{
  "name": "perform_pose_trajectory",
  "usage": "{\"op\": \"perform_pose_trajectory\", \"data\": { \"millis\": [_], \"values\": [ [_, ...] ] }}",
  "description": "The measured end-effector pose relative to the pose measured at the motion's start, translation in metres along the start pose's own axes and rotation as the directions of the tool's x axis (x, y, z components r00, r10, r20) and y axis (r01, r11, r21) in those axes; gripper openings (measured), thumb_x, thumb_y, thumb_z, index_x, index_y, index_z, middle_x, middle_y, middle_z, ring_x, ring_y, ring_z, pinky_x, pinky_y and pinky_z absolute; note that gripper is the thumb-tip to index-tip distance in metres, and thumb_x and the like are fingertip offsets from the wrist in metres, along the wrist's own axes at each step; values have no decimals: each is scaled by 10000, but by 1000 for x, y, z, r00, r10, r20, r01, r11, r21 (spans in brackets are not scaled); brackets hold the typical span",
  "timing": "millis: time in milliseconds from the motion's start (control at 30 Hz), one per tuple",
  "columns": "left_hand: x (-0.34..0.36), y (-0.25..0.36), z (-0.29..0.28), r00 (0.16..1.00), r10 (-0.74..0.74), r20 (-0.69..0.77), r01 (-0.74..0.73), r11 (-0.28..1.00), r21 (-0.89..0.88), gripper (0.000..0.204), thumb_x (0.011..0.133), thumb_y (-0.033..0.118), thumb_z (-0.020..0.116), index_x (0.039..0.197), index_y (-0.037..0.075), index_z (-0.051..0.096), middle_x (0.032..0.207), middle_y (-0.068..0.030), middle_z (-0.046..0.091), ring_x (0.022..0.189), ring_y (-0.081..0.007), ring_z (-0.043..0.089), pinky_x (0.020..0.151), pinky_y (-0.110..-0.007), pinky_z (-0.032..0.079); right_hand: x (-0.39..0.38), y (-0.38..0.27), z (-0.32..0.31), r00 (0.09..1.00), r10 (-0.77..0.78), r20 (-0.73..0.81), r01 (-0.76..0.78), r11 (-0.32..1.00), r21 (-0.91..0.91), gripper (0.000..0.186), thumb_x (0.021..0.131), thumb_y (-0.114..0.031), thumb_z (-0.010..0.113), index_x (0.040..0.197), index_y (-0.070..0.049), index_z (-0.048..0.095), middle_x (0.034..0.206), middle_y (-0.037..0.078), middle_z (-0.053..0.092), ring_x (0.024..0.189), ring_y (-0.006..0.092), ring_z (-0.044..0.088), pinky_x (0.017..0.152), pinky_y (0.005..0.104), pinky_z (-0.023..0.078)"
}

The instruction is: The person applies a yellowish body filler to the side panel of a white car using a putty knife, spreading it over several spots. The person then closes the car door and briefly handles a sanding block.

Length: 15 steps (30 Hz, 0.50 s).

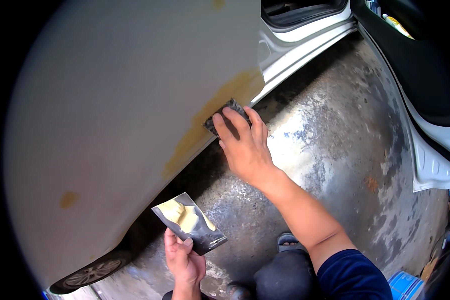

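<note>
My right hand [242, 140] is closed on a small dark square spreader [227, 111], which lies against a grey car panel [110, 100] over a long smear of yellowish filler [185, 147] along the panel's lower edge. My left hand [185, 260], lower down, grips a dark rectangular plate [205, 240] with a pale cream paste [187, 220] on it, held below the panel edge. Other yellowish patches [69, 199] show on the panel.
An open car door [432, 152] stands at the right, beside the white sill [305, 57]. A wheel [92, 272] is at lower left. My sandalled foot [287, 240] and knee are on the stained concrete floor [345, 150]. A blue container [405, 285] sits at lower right.
</note>
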<state>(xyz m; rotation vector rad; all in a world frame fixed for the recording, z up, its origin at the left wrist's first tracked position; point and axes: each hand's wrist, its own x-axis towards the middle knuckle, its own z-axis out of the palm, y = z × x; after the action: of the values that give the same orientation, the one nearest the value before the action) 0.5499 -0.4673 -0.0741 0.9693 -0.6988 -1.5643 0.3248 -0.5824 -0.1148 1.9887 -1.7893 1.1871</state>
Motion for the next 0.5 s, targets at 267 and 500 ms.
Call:
{"op": "perform_pose_trajectory", "data": {
  "millis": [267,500],
  "values": [
    [1,-2,-4,1000,-25,-16,25,1000,0,541,802,-41,466,1335,-1,385,1300,-149,517,1206,-257,518,1055,-408,402,-17,1,-11,1000,21,15,-22,1000,13,551,799,-76,625,1328,-117,479,1379,95,372,1204,429,342,923,552,350],
    [-4,-4,-10,999,-4,-44,5,999,36,536,801,-27,474,1330,-3,389,1289,-144,523,1187,-252,532,1050,-417,412,13,-38,-14,999,27,21,-27,999,-17,569,781,-74,655,1321,-114,481,1373,104,363,1208,432,327,947,545,351]
  ]
}}
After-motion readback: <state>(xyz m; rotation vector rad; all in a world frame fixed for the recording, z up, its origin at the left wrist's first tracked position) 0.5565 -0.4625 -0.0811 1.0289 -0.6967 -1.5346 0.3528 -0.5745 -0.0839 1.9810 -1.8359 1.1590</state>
